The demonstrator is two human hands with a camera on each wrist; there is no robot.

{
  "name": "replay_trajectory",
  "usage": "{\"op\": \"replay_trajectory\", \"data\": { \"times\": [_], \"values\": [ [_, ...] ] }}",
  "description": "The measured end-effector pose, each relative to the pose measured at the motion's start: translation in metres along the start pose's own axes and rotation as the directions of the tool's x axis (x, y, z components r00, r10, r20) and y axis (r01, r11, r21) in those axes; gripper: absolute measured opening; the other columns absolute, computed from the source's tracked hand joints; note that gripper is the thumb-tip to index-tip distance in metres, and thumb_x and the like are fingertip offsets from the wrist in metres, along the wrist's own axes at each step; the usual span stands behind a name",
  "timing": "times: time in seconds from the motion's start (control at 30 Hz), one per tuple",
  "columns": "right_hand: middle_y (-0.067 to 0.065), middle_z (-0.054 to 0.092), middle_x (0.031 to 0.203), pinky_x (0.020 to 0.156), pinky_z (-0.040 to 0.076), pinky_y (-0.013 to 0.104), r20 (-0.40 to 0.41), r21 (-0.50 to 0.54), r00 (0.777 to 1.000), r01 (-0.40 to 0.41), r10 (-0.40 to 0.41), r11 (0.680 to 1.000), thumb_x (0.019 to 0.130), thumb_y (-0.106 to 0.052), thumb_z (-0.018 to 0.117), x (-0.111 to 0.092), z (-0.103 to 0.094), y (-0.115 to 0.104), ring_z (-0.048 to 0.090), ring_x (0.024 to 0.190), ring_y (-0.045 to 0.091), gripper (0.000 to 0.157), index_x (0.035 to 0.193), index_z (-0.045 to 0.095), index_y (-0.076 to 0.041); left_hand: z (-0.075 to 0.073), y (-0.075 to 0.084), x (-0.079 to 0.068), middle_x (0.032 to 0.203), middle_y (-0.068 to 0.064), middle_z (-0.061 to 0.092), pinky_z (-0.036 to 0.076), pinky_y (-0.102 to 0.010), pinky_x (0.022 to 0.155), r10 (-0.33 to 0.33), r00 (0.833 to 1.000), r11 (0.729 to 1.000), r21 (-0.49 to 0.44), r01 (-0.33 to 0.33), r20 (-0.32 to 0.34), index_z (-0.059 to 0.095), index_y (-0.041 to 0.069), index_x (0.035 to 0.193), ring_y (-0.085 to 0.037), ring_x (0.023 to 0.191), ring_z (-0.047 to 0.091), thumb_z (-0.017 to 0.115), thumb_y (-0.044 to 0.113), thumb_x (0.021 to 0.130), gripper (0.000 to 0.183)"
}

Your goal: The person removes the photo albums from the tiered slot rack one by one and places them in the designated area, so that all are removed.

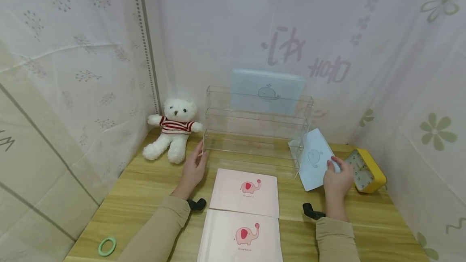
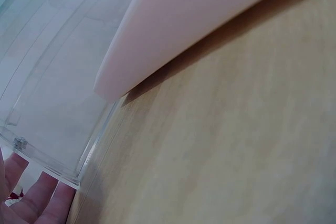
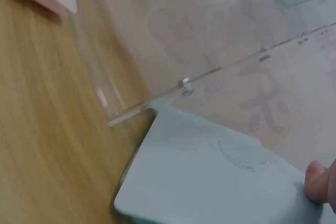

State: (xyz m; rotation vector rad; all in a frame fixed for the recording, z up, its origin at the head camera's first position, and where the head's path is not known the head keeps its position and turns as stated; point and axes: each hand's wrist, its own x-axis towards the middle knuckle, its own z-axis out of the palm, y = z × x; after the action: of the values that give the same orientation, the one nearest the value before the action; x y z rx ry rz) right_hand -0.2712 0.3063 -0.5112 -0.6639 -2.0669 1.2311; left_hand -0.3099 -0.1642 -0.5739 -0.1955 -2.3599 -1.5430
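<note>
My left hand (image 1: 193, 171) is at the left end of a clear stepped display rack (image 1: 256, 137). In the left wrist view its fingers (image 2: 39, 192) touch the outside of the rack's side panel (image 2: 63, 178). On the other side, my right hand (image 1: 338, 176) pinches a light blue notebook (image 1: 314, 160) with a whale drawing. That notebook leans at a tilt beside the rack's right end; in the right wrist view the thumb (image 3: 317, 182) presses on its cover. A second blue whale notebook (image 1: 267, 94) stands upright in the rack's top tier.
Two pink elephant notebooks, a rear one (image 1: 233, 189) and a nearer one (image 1: 222, 235), lie before the rack. A white teddy bear (image 1: 176, 132) sits left. A yellow clock (image 1: 369, 171) is right of my right hand. A green ring (image 1: 107, 247) lies front left.
</note>
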Motion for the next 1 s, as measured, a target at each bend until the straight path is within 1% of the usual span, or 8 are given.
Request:
{"op": "replay_trajectory", "data": {
  "times": [0.07, 0.2, 0.4, 0.63, 0.7, 0.83, 1.0],
  "values": [
    [0.027, 0.064, 0.138, 0.126, 0.036, 0.062, -0.006, -0.003, 1.0, 0.005, -0.005, 1.0, 0.108, -0.011, 0.068, 0.0, 0.002, 0.006, 0.053, 0.142, 0.048, 0.027, 0.131, 0.076, 0.001, 0.0, 0.0, -0.001, 0.158, -0.028, 0.06, 0.059, -0.063, 0.109, 0.002, 1.0, 1.0, -0.001, -0.002, 0.0, 0.039, 0.023, 0.173, -0.047, 0.13, 0.071, 0.055, 0.025, 0.117, 0.058],
    [0.027, 0.064, 0.139, 0.125, 0.038, 0.063, -0.013, -0.026, 1.0, 0.01, -0.011, 1.0, 0.109, -0.013, 0.067, 0.002, 0.007, 0.015, 0.054, 0.142, 0.049, 0.026, 0.13, 0.076, 0.0, 0.001, 0.0, -0.001, 0.158, -0.028, 0.06, 0.059, -0.063, 0.11, 0.001, 1.0, 1.0, -0.005, -0.001, -0.001, 0.038, 0.022, 0.173, -0.047, 0.13, 0.071, 0.055, 0.023, 0.117, 0.059],
    [0.026, 0.062, 0.142, 0.122, 0.04, 0.066, 0.007, -0.11, 1.0, 0.029, -0.028, 0.994, 0.111, -0.02, 0.065, 0.001, 0.01, 0.024, 0.054, 0.142, 0.051, 0.027, 0.13, 0.076, -0.004, 0.0, 0.001, -0.001, 0.158, -0.028, 0.06, 0.059, -0.062, 0.11, 0.001, 1.0, 1.0, -0.008, -0.001, -0.005, 0.039, 0.022, 0.173, -0.046, 0.131, 0.071, 0.055, 0.023, 0.117, 0.058],
    [0.033, 0.062, 0.131, 0.116, 0.04, 0.068, 0.028, -0.165, 0.994, 0.106, -0.103, 0.981, 0.11, -0.017, 0.066, -0.002, 0.01, 0.032, 0.055, 0.129, 0.058, 0.025, 0.122, 0.075, 0.003, 0.0, 0.001, 0.0, 0.158, -0.028, 0.06, 0.06, -0.062, 0.108, 0.008, 1.0, 1.0, -0.006, -0.008, -0.004, 0.039, 0.022, 0.173, -0.046, 0.13, 0.072, 0.055, 0.024, 0.117, 0.058],
    [0.034, 0.062, 0.131, 0.116, 0.039, 0.068, 0.05, -0.197, 0.994, 0.104, -0.096, 0.975, 0.11, -0.016, 0.064, -0.002, 0.009, 0.034, 0.054, 0.13, 0.058, 0.026, 0.124, 0.074, 0.003, 0.001, 0.001, 0.0, 0.158, -0.028, 0.06, 0.059, -0.062, 0.109, 0.009, 1.0, 1.0, -0.002, -0.009, -0.006, 0.039, 0.023, 0.173, -0.046, 0.13, 0.072, 0.056, 0.023, 0.117, 0.058],
    [0.035, 0.061, 0.134, 0.117, 0.038, 0.069, 0.109, -0.266, 0.993, 0.079, -0.051, 0.961, 0.113, -0.019, 0.059, 0.0, 0.008, 0.041, 0.052, 0.133, 0.058, 0.03, 0.129, 0.072, 0.003, 0.001, 0.0, 0.0, 0.157, -0.028, 0.061, 0.059, -0.063, 0.108, 0.004, 1.0, 1.0, 0.005, -0.004, -0.005, 0.04, 0.022, 0.173, -0.046, 0.13, 0.072, 0.056, 0.022, 0.117, 0.058],
    [0.036, 0.058, 0.137, 0.115, 0.039, 0.072, 0.152, -0.317, 0.988, 0.07, -0.022, 0.946, 0.114, -0.022, 0.056, 0.003, 0.007, 0.047, 0.051, 0.134, 0.06, 0.032, 0.131, 0.071, 0.002, 0.0, -0.001, 0.0, 0.157, -0.028, 0.06, 0.059, -0.063, 0.108, 0.0, 1.0, 1.0, 0.0, 0.0, 0.002, 0.039, 0.022, 0.173, -0.046, 0.13, 0.072, 0.055, 0.023, 0.117, 0.058]
  ]
}}
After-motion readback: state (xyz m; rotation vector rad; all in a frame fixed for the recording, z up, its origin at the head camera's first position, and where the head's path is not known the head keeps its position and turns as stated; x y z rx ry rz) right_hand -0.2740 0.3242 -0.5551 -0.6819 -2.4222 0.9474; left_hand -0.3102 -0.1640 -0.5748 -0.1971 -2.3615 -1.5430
